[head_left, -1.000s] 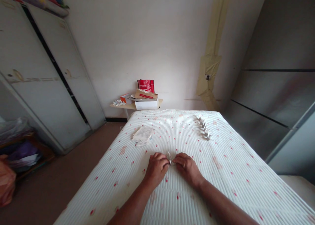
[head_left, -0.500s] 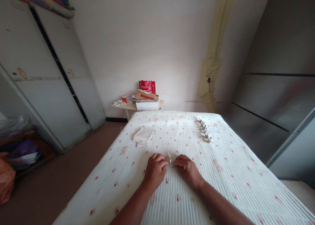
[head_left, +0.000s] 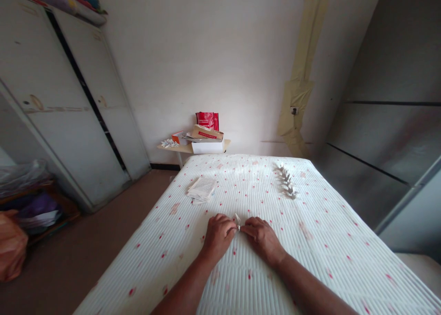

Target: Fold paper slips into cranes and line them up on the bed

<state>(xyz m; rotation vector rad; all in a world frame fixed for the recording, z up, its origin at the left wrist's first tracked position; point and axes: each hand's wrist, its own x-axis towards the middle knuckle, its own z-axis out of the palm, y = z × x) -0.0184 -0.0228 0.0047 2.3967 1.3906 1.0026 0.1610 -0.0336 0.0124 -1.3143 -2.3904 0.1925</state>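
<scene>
Between my two hands stands a small folded paper piece [head_left: 237,219], pale and pointed at the top, like an origami crane. My left hand [head_left: 218,233] pinches its left side with thumb and fingers. From the right, my right hand [head_left: 262,237] pinches the opposite side. The fingers cover most of the lower part. Both hands rest low over the white quilted bed cover [head_left: 248,287] dotted with red. Beyond my left hand lies a stack of printed paper sheets [head_left: 202,190]. Farther off to the right, several folded paper cranes [head_left: 286,182] stand in a row.
Past the bed's far edge, a small table [head_left: 166,147] bears white folded pieces [head_left: 169,143], a white box [head_left: 207,147] with cardboard, and a red bag [head_left: 207,120]. Cabinets [head_left: 79,108] line the left; a grey wardrobe [head_left: 386,126] stands on the right.
Fingers of both hands have shifted slightly around the folded paper, whose tip now leans a little to the left. The whole view has moved slightly; the sheets and the row are unchanged.
</scene>
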